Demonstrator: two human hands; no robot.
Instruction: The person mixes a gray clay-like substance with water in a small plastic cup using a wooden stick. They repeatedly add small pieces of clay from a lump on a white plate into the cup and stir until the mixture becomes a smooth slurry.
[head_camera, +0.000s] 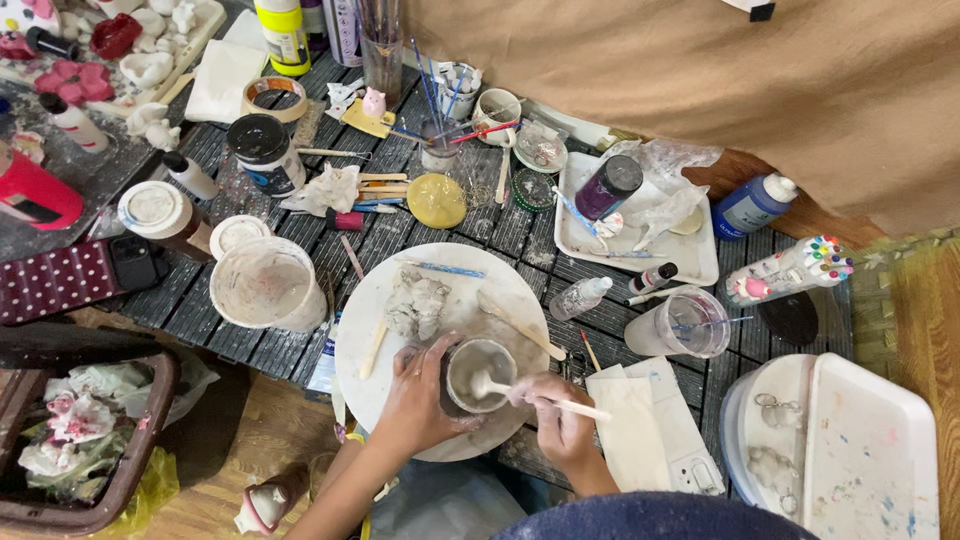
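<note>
Head view of a crowded craft tabletop. The left hand (420, 395) wraps its fingers around a small clay-smeared cup (478, 372), which stands on the round white board (440, 345) near the tabletop's near edge. The right hand (560, 420) pinches a pale wooden stick (540, 398) whose rounded end dips into the grey slip inside the cup. A lump of grey clay (417, 305) and a second wooden tool (520, 325) lie on the same board, just beyond the cup. The board's near rim appears to overhang the tabletop's edge, so a hard downward push on the stick could tip board and cup toward the person's lap. Wet slip on the fingers may loosen the hold on the cup, and a vigorous stir could slop its contents onto the board. The clear plastic cup of water (685, 325) and the small bottle (580, 297) stand near the right forearm, where a wide elbow swing could upset them.
</note>
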